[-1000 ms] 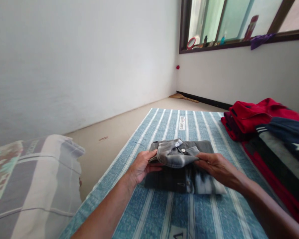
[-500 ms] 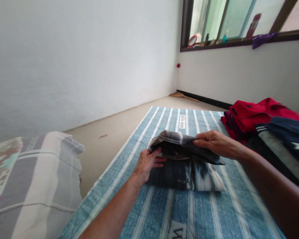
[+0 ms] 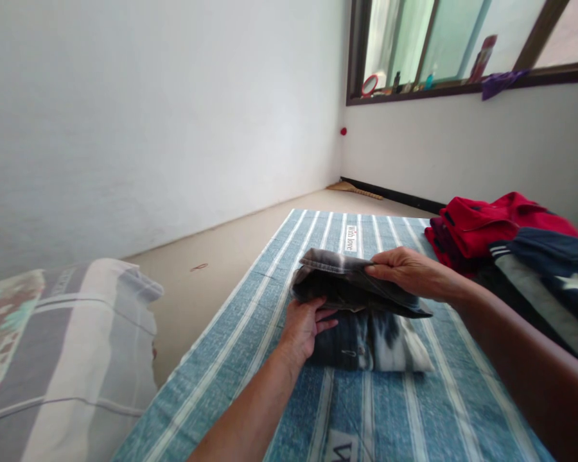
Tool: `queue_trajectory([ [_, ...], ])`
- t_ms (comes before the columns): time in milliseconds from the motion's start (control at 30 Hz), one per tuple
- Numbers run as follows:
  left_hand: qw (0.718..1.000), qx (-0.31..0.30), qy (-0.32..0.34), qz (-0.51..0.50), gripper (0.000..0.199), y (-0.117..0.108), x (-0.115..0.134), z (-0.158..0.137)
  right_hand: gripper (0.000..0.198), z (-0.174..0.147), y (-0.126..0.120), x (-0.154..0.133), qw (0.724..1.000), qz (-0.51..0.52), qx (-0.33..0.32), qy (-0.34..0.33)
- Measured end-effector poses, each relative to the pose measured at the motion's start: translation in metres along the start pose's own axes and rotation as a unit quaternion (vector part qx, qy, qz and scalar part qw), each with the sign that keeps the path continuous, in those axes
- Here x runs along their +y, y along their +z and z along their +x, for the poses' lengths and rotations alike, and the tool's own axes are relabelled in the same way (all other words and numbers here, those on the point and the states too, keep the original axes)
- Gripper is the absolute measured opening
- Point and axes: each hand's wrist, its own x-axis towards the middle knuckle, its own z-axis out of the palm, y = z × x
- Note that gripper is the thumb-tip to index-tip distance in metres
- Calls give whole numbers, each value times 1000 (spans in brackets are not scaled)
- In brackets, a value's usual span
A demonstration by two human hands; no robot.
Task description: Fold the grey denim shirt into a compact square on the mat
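A folded denim garment [image 3: 380, 346], black and grey with white patches, lies on the striped blue cloth [image 3: 264, 391]. Its upper part is lifted off the lower layers, leaving a dark gap between. At the upper part's near left edge, my left hand [image 3: 306, 330] grips the fabric, thumb above and fingers below. Pinched in my right hand [image 3: 397, 273] is the top of the same raised part, towards its right side. A button or buttonhole shows on the lower layer's front. The garment's far side is hidden.
Folded clothes are piled at the right: a red garment [image 3: 501, 221] and dark blue trousers with a white star [image 3: 553, 256]. A grey-and-white striped bundle [image 3: 91, 346] stands at the left. A window sill [image 3: 414, 93] behind holds small items and a purple cloth [image 3: 501, 83].
My left hand has shifted right along the garment's near edge. The raised part has moved slightly with my right hand, which keeps its pinch. The camera view has tilted a little.
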Motion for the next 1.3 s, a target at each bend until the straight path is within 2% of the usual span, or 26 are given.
queue_trajectory([
  [100,1000,-1,-4,-22,13,-1,0,1,36,-5,16,6,999,-28,34,-7],
  [300,1000,-17,4,-15,18,-3,-3,2,33,-26,67,28,984,-113,138,-9],
  [367,1000,-14,11,-13,18,-3,-4,1,32,-32,84,35,974,-141,173,-29],
  [500,999,-19,40,-11,19,-4,-8,1,25,-42,108,50,939,-218,224,-142],
  [567,998,-26,61,-17,19,-5,-10,0,21,-46,117,58,912,-272,225,-210],
  [633,996,-27,74,-28,18,-6,-11,1,27,-50,124,66,882,-322,230,-256],
  [700,996,-29,78,-30,22,-5,-11,0,36,-54,128,75,861,-356,242,-270],
  [767,996,-27,76,-24,28,-4,-10,0,42,-57,130,82,855,-372,249,-260],
  [967,997,-15,72,-21,32,-3,-8,-4,57,-62,132,96,868,-366,272,-198],
  [1133,998,-14,66,-22,29,-4,-9,-2,74,-57,121,107,885,-338,226,-226],
  [1300,998,-7,58,-15,23,-4,-9,-2,61,-49,111,117,867,-355,237,-257],
])
